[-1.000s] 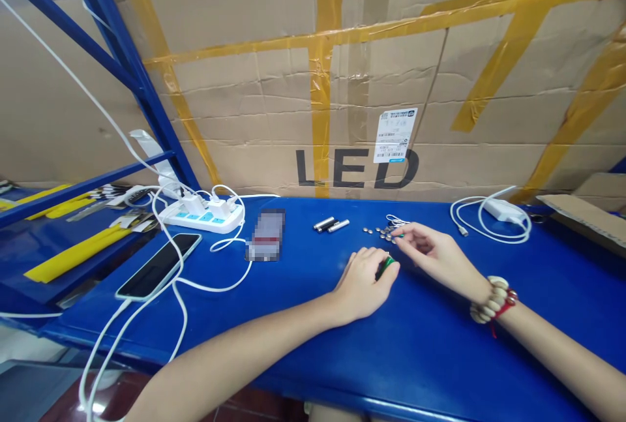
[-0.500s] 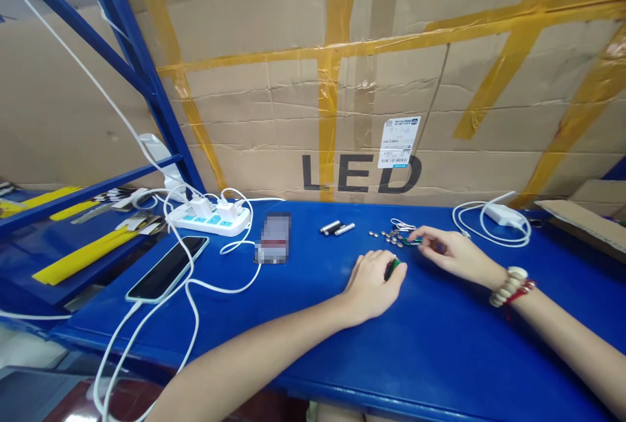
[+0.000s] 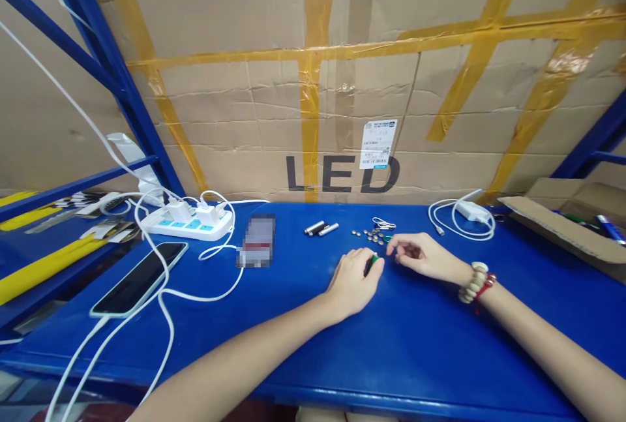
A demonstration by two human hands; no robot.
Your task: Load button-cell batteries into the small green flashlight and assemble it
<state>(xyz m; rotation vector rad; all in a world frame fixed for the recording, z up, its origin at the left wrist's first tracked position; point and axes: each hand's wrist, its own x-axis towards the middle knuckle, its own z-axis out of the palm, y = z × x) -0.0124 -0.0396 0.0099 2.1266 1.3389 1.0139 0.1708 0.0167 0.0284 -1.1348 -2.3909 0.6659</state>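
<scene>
My left hand (image 3: 355, 282) rests on the blue table with its fingers curled round a small green and black object (image 3: 372, 264). Most of that object is hidden, so its kind does not show. Just to the right, my right hand (image 3: 420, 257) hovers low with bent fingers, thumb and index close together; anything between them is too small to make out. Beyond its fingertips lie several small round metal button cells (image 3: 375, 237). A bit of another green thing (image 3: 388, 239) shows beside them, partly covered by my fingers. A thin white cord loop (image 3: 384, 223) lies behind the cells.
Short silver and black cylinders (image 3: 321, 229) lie left of the cells. Further left are a pixelated phone-like device (image 3: 257, 241), a dark-screened phone (image 3: 141, 278) and a power strip (image 3: 190, 225) with white cables. At right are a white charger (image 3: 474, 212) and an open cardboard box (image 3: 562, 226).
The view has swung right, so everything sits further left. My right fingers have drawn back slightly from the green thing beside the cells, towards my left hand. My left hand keeps its hold.
</scene>
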